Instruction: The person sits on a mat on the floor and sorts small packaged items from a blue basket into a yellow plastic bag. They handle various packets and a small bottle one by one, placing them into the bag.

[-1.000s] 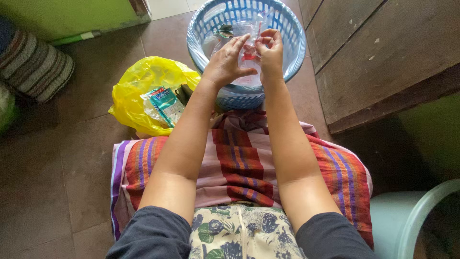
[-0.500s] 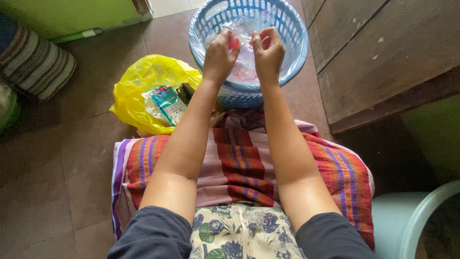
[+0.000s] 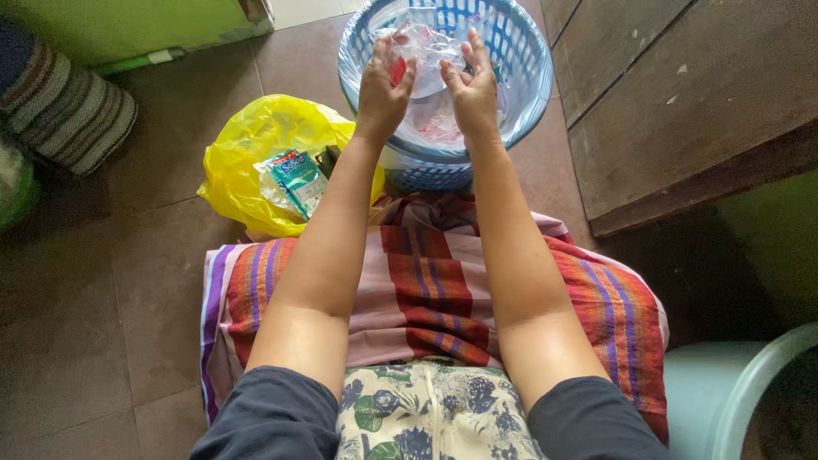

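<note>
A round blue plastic basket (image 3: 530,81) stands on the floor in front of my knees. Both my hands are raised over it. Between them is a crumpled clear plastic bag (image 3: 428,48) with a bit of red in it. My left hand (image 3: 381,83) grips the bag's left side, fingers curled around a red piece. My right hand (image 3: 474,83) presses against the bag's right side with fingers upright. More clear plastic lies inside the basket below the hands.
A yellow plastic bag (image 3: 247,153) with a teal packet (image 3: 295,177) on it lies to the left of the basket. A striped cloth (image 3: 434,290) covers my lap. A wooden platform (image 3: 682,94) is at the right, a pale green tub (image 3: 724,388) at lower right, a striped cushion (image 3: 64,106) at left.
Both hands have moved up and away from me over the basket, and the clear bag has been gathered up between them. The right hand's fingers have straightened.
</note>
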